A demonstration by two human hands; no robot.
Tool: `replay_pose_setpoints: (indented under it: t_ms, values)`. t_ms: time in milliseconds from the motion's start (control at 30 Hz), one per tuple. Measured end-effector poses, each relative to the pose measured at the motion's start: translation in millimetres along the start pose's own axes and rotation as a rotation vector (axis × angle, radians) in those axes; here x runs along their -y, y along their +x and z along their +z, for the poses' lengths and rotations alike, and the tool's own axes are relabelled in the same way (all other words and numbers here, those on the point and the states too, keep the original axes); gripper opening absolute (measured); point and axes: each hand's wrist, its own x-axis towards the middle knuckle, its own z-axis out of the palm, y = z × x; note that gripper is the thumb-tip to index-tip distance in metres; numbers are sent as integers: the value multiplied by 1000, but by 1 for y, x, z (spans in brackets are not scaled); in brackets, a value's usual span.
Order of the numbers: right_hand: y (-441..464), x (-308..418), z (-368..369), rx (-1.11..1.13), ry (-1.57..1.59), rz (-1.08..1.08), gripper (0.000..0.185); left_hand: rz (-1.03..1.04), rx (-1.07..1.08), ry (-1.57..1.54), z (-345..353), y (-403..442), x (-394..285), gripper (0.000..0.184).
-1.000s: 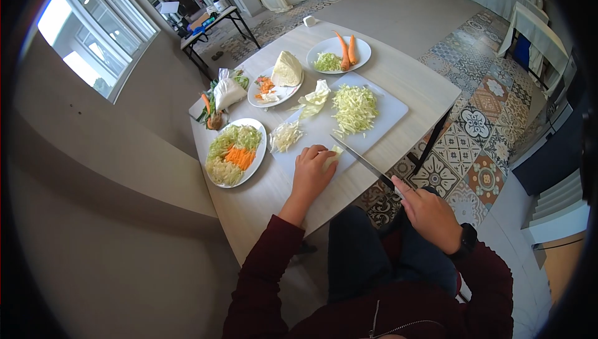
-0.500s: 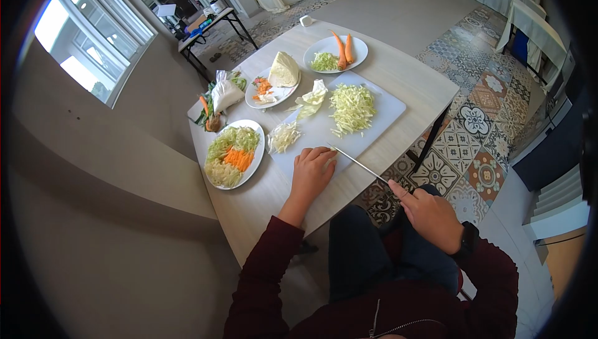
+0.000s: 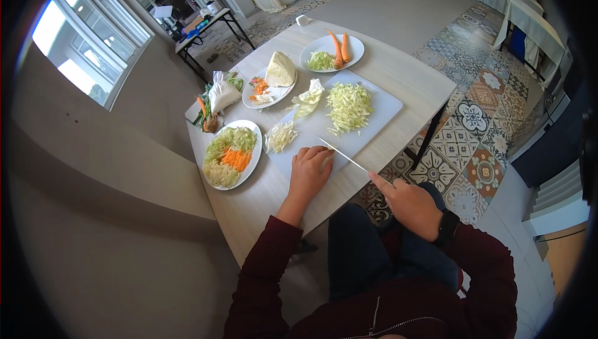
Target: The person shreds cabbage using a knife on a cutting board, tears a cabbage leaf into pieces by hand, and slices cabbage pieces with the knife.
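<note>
Nearest, right of centre low in the frame, the right hand [image 3: 411, 207] is closed round the handle of a knife [image 3: 344, 155], forefinger stretched toward the blade, which runs up and left to the board [image 3: 386, 105]. The knife looks thin, stiff and fairly light; the handle is the only safe hold.

Near the middle, the left hand [image 3: 309, 171] has its fingers bent down on a pale piece [image 3: 327, 161], probably cabbage, mostly hidden, on the board's near part, by the blade. The piece should be light, crisp and perhaps slippery if damp, best held from above with the fingertips tucked back.

Beyond, on the board, lie a loose heap of shreds [image 3: 349, 107] and a limp leaf [image 3: 307, 99], which would tear easily. Left of centre is a plate [image 3: 259, 143] of sorted shreds; farther up, a cabbage wedge [image 3: 281, 69], then, at top centre, two carrots [image 3: 337, 49].
</note>
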Motion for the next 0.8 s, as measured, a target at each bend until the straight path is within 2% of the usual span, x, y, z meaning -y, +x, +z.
replay_pose_setpoints:
  t_ms: [267,467,800]
  values:
    - [-3,4,-6,19,-21,34,63,-13,8,13,-2,0,-1,23]
    - [-7,-11,-4,-75,42,26,54,-25,11,33,0,0,-1,25]
    - [0,-8,6,-135,62,41,52,-19,3,27,-1,0,0,23]
